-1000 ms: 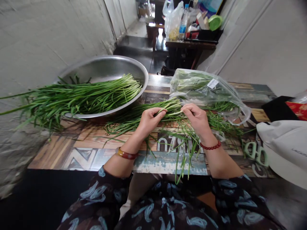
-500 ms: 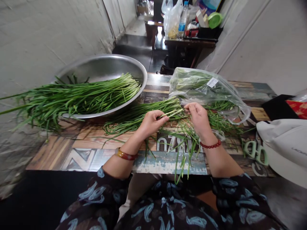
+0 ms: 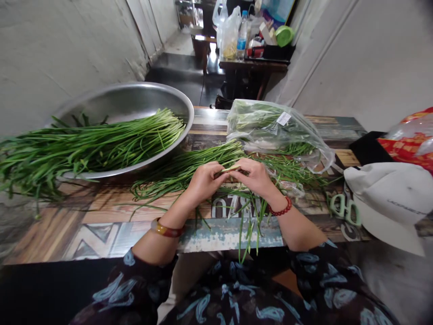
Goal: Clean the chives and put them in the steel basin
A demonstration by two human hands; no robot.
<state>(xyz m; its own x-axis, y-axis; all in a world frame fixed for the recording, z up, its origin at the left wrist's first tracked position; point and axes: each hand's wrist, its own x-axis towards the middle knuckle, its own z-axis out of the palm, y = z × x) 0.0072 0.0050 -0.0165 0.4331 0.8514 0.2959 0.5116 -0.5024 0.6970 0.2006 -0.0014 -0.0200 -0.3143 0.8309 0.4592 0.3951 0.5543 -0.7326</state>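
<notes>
My left hand (image 3: pixel 205 181) is closed in a pinch on a few pale stems of garlic chives (image 3: pixel 231 169). My right hand (image 3: pixel 253 177) pinches the pale ends of the same stems, its fingertips close to the left ones. Behind and left of my hands, a loose pile of garlic chives (image 3: pixel 189 166) lies on the patterned table (image 3: pixel 96 198). Cut or torn green bits (image 3: pixel 248 225) lie under my right hand and hang over the table's front edge. At the left, a large metal bowl (image 3: pixel 142 92) holds a thick bunch of garlic chives (image 3: pixel 128 140), leaves spilling over its rim.
A clear plastic bag (image 3: pixel 270 122) with more greens lies at the back right. Green-handled scissors (image 3: pixel 345 208) rest beside a white cap (image 3: pixel 385 198). A red package (image 3: pixel 409 140) is behind the cap. Farther back, a small table (image 3: pixel 253 66) carries a bottle (image 3: pixel 241 38) and bags.
My right hand has moved in toward the left, and both hands' fingertips now come together at the stems. The whole view has shifted slightly.
</notes>
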